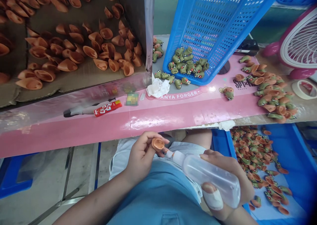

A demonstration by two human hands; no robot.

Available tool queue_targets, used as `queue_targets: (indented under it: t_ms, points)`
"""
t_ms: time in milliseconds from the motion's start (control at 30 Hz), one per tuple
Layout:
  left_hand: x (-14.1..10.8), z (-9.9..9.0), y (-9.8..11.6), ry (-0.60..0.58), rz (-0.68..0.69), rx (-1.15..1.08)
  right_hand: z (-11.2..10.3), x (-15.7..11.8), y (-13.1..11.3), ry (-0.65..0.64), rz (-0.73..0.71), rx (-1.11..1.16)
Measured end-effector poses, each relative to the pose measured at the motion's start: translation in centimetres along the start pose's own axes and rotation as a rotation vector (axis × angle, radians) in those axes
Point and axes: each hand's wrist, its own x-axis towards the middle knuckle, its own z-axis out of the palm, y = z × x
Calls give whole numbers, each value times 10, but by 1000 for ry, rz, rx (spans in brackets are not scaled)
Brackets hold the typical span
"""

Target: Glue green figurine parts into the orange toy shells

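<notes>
My left hand [145,152] pinches a small hollow orange-brown piece [158,144] between thumb and fingers, its open side turned up. In my right hand [230,172] lies a translucent squeeze bottle [210,177], tilted so that its white nozzle [170,154] points at the piece. The tip is close to the piece; whether they touch I cannot tell. A white wrap [213,198] covers my right thumb. Little liquid can be made out inside the bottle. Both hands are above my lap, in front of the pink table edge.
A cardboard box [81,76] at upper left holds many orange pieces. Green figure parts lie in a tilted blue basket [170,53]. Joined green-and-orange pieces [274,93] pile up near a pink fan [297,43] and fill a blue tray [292,172]. A red lighter [107,108] and crumpled tissue [158,87] lie on the table.
</notes>
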Motion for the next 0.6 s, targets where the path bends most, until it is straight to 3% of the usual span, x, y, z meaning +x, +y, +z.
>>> queue_targets:
  t_ms: [100, 300, 400, 600]
  points:
    - [1, -2, -2, -13, -47, -61, -2, 0, 7, -33, 64, 54]
    - [5, -8, -6, -31, -210, -167, 5, -4, 40, -88, 395, 333]
    - [9, -9, -2, 29, -226, -183, 15, 7, 58, -117, 458, 462]
    - [10, -13, 5, 210, -174, -183, 39, 50, 74, -252, 498, 316]
